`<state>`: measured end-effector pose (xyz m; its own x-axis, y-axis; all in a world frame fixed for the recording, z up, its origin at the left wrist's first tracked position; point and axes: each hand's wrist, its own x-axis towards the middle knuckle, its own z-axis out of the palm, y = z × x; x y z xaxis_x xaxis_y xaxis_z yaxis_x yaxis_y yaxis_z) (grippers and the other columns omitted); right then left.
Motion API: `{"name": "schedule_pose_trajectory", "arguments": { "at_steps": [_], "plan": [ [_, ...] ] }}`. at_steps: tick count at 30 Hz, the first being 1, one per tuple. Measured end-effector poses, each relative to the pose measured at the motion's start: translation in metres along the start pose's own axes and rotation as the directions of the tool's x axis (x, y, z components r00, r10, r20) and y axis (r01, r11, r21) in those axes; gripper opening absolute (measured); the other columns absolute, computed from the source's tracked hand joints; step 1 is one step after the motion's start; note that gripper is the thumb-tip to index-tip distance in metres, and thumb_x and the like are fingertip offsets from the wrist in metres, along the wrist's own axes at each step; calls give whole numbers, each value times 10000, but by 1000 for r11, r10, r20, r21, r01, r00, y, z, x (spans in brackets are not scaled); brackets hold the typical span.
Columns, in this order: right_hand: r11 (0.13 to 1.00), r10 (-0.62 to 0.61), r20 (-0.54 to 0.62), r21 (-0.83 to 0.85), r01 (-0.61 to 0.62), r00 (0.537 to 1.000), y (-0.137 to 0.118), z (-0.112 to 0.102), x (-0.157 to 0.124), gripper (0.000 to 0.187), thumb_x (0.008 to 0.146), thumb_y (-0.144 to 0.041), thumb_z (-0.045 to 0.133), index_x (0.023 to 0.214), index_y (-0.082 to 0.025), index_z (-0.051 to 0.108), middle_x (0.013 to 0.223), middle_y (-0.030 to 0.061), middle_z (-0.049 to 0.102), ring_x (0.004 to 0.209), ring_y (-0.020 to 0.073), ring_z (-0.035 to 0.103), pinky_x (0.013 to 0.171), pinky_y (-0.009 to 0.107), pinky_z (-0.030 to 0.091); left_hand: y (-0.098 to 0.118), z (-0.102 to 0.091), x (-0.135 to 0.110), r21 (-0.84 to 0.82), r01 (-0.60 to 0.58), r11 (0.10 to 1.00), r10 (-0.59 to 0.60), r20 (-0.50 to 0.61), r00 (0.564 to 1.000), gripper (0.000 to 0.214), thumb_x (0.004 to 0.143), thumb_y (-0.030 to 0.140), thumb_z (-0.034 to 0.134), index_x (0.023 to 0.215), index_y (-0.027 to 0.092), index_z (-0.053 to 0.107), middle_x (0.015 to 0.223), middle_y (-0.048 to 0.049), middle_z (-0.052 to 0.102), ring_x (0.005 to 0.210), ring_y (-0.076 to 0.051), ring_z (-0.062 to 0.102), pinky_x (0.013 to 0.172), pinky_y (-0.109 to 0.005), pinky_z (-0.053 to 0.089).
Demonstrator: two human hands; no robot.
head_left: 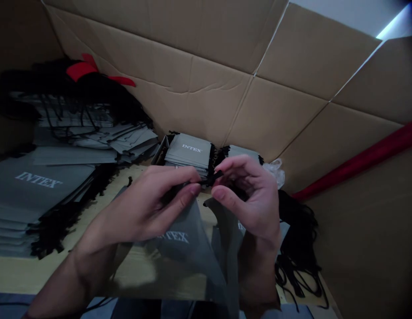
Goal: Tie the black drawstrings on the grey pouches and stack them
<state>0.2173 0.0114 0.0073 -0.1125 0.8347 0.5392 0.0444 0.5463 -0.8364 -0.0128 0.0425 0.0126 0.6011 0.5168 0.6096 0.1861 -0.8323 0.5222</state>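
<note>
My left hand (149, 201) and my right hand (250, 197) meet above the wooden table (36, 272). Both pinch a black drawstring (210, 179) at the top of a grey fabric bag (182, 252) printed INTEX. The bag hangs down from my fingers toward the table's near edge. A small stack of folded grey INTEX bags (190, 153) sits just behind my fingertips.
A tall pile of grey INTEX bags (29, 190) lies at the left, with more bags and tangled black cords (76, 110) behind it and a red piece (82, 68) on top. Loose black cords (297, 248) lie at the right. Cardboard walls (209, 75) enclose the back and right.
</note>
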Motion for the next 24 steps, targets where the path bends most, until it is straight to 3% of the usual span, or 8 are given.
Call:
{"name": "schedule_pose_trajectory", "arguments": {
  "at_steps": [8,16,18,21,24],
  "plan": [
    [993,-22,-91,-120,11,996,2,1,-1,93,979,-307,898,992,-243,831,856,3,792,687,125,680,576,225,549,-2,12,-2,206,-72,976,86,-58,995,139,1126,168,585,1232,196,671,958,-4,743,791,-137,672,696,-274,468],
    [992,-24,-86,-124,13,996,6,-1,0,126,928,-300,953,991,-245,859,910,15,841,752,155,754,648,253,625,-5,13,0,219,-76,973,100,-101,990,96,1137,165,572,1112,208,654,853,4,674,717,-142,622,644,-285,438],
    [990,-14,-101,-141,-1,995,6,0,-1,147,898,-291,981,968,-245,860,897,11,839,743,153,748,645,248,615,-6,13,-1,210,-48,977,68,-91,993,38,1139,233,612,1142,212,644,872,6,695,717,-143,632,643,-287,445],
    [991,-16,-116,-136,0,993,6,1,-1,154,879,-260,993,947,-245,856,866,-2,830,713,139,730,623,230,592,-9,15,-1,212,4,977,10,-64,998,139,1150,306,630,1253,213,625,961,-7,758,761,-150,680,672,-288,472],
    [993,-27,-103,-121,15,994,6,3,-1,161,881,-241,984,961,-250,845,865,-9,827,713,139,729,620,230,596,-12,17,-1,225,-15,974,27,-51,998,226,1172,273,577,1388,209,595,1043,-23,795,805,-153,713,703,-281,492]
  ]
}}
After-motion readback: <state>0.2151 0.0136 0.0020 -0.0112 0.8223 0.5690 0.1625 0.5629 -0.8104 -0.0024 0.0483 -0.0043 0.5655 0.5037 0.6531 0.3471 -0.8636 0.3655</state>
